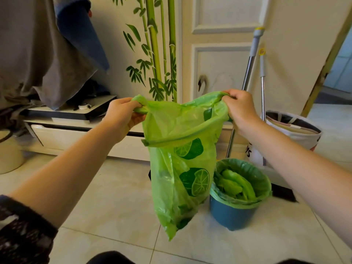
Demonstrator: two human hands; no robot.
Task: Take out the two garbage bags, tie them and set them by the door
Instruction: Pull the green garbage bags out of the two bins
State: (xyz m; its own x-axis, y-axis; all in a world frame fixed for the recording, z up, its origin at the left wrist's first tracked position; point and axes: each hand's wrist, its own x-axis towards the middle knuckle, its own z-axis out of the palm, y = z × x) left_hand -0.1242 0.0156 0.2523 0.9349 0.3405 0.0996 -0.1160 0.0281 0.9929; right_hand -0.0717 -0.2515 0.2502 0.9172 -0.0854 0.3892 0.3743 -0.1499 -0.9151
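A person's 2 bare arms reach forward over a pale tiled floor (118,206). At far left, beyond the left hand, grey and blue cloths (47,50) hang above a low white cabinet (80,134). The left hand (122,119) is closed, pinching one gathered corner of a green garbage bag (179,168) printed with lime slices. The bag hangs in the air between the hands, its mouth stretched from one fist to the other and its pointed bottom clear of the floor. Behind it, a wall shows painted bamboo (156,54) beside a white panelled door (224,44). The right hand (241,111) is closed too, gripping the bag's opposite corner. Below the right hand, on the floor, stands a blue bin (230,216) lined with a second green bag (264,181) that holds green scraps. Behind the right hand, 2 mop handles (251,63) lean upright, and a white fabric basket (297,134) sits just past the wrist.
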